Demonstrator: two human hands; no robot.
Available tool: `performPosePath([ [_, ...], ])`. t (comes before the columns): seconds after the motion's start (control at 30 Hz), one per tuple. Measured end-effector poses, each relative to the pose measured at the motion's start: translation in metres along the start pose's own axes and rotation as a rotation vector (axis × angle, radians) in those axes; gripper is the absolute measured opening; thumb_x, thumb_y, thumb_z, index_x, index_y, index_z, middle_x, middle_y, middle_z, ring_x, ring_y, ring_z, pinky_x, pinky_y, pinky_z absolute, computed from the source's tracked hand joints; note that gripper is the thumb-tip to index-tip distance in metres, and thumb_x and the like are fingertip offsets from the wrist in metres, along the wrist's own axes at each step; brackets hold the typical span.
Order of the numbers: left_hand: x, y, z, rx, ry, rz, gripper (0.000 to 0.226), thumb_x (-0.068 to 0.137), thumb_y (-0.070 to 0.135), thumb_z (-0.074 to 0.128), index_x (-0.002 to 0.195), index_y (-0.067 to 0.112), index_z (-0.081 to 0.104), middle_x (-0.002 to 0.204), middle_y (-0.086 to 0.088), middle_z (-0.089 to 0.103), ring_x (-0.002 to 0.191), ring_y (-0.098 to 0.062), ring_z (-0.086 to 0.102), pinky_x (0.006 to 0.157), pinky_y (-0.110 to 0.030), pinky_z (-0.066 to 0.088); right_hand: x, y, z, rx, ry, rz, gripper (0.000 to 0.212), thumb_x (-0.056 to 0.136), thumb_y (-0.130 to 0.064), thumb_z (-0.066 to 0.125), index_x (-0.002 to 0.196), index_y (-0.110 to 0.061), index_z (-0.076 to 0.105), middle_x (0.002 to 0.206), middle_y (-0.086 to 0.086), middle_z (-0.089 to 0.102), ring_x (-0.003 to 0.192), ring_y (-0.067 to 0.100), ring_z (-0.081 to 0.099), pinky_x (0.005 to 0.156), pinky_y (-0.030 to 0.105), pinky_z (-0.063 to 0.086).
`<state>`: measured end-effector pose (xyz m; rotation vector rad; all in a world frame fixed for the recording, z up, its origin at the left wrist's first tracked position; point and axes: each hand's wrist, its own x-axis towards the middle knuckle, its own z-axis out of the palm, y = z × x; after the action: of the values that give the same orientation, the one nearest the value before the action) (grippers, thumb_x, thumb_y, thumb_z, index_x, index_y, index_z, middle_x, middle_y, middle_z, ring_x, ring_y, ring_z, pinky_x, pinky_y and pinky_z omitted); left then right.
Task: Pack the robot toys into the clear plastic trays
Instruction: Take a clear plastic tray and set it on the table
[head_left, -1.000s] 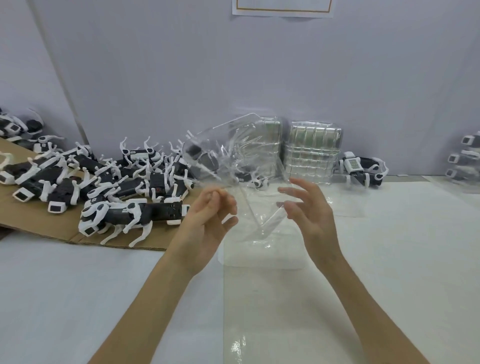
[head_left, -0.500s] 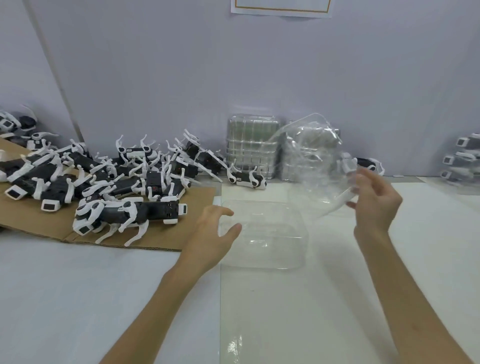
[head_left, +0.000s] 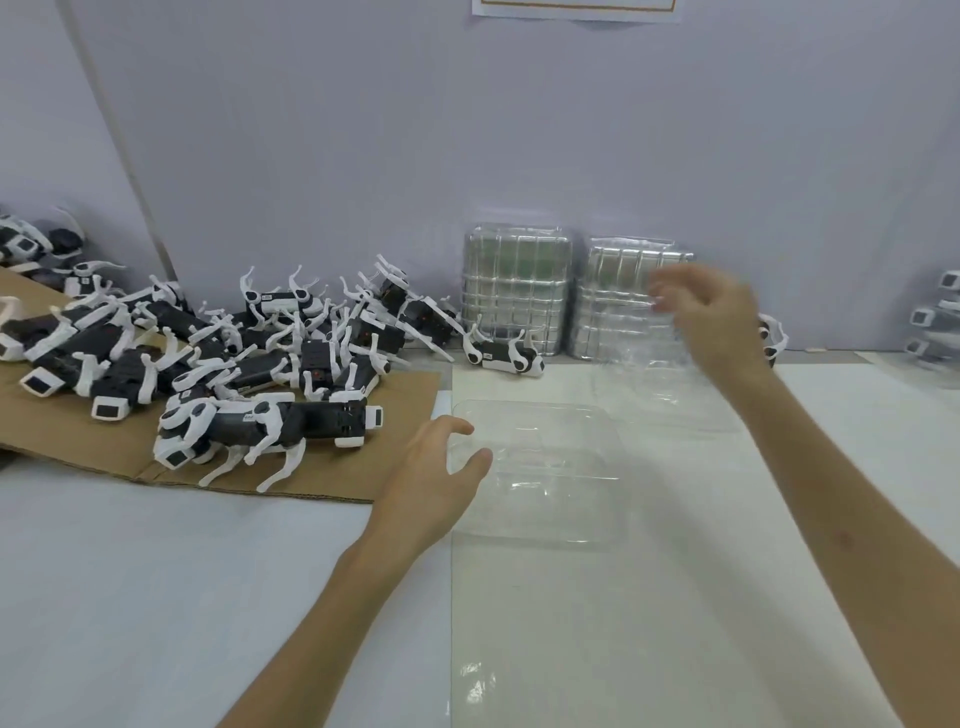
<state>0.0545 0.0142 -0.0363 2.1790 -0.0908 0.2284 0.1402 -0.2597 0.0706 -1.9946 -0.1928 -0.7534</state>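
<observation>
The nearest robot toy (head_left: 280, 423) lies on its side at the front of the cardboard (head_left: 104, 452), just to the left of the left hand (head_left: 431, 483) and slightly beyond it. Its long axis runs left to right, one end pointing toward the empty clear tray (head_left: 550, 499). The left hand is plainly the nearer one. It is open with fingers spread and holds nothing, the thumb at the tray's left rim, though contact is unclear.

The right hand (head_left: 719, 322) is blurred, its fingers loosely curled above a second tray (head_left: 670, 400) farther back and to the right. Whether it grips that tray I cannot tell.

The path from toy to tray is short and unobstructed, likely a sideways carry over the cardboard's edge. The crowded pile (head_left: 291, 353) behind leaves little room, so lifting from the front looks safest
</observation>
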Motion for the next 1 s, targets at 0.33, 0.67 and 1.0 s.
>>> performPosePath([
  [0.33, 0.003, -0.003, -0.013, 0.129, 0.432, 0.142, 0.024, 0.092, 0.021, 0.068, 0.115, 0.022, 0.06, 0.113, 0.003, 0.05, 0.095, -0.01, 0.053, 0.076, -0.019, 0.041, -0.08, 0.021, 0.041, -0.216, -0.522, 0.11, 0.04, 0.095, 0.0, 0.052, 0.088, -0.032, 0.074, 0.116, -0.011, 0.065, 0.096, 0.002, 0.059, 0.086, 0.011, 0.042],
  [0.67, 0.005, -0.009, 0.001, -0.134, -0.001, -0.101, 0.052, 0.09, 0.064, 0.054, 0.133, 0.038, 0.041, 0.124, 0.013, 0.051, 0.107, -0.008, 0.056, 0.091, -0.034, 0.045, -0.094, 0.008, 0.036, 0.004, -0.472, 0.039, 0.041, 0.091, 0.004, 0.053, 0.082, -0.028, 0.076, 0.071, -0.003, 0.069, 0.057, 0.011, 0.054, 0.061, 0.021, 0.047],
  [1.0, 0.005, -0.013, -0.004, 0.291, 0.206, 0.139, 0.06, 0.093, 0.037, 0.061, 0.147, 0.028, 0.036, 0.15, 0.008, 0.033, 0.132, -0.018, 0.04, 0.102, -0.037, 0.041, -0.098, 0.046, 0.044, -0.572, -0.442, -0.112, 0.054, 0.092, -0.02, 0.064, 0.142, -0.032, 0.049, 0.147, -0.012, 0.047, 0.142, 0.014, 0.032, 0.113, 0.036, 0.017],
])
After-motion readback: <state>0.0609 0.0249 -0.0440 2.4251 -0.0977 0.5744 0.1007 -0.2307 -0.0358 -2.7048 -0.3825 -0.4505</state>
